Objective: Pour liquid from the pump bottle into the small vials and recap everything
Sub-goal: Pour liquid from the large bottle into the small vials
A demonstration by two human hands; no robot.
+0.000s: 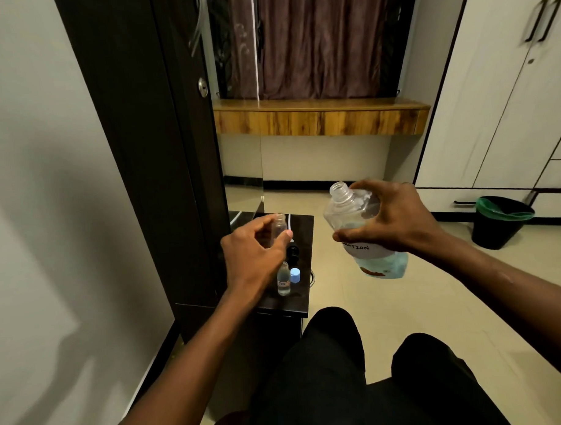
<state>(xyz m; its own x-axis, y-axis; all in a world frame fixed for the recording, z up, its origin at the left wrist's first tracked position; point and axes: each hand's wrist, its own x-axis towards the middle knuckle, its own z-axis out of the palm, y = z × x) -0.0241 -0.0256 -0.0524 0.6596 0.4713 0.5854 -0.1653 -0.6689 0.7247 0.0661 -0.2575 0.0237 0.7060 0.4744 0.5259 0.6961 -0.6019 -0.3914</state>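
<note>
My right hand (390, 218) grips a clear pump bottle (352, 209) with its pump off and its mouth open, tilted up-left above the floor; pale blue liquid sits in its lower end. My left hand (255, 251) holds a small clear vial (280, 226), uncapped and upright, over a small dark table (303, 303). On the table stand a second small vial (283, 280) with clear liquid, a light blue cap (294, 274) beside it, and a black pump head (292, 253) partly hidden behind my left hand.
A dark wardrobe (149, 137) rises left of the table. A black bin (502, 222) with a green liner stands at the right by white cabinets (507, 109). My knees in dark trousers (335, 363) are just below the table.
</note>
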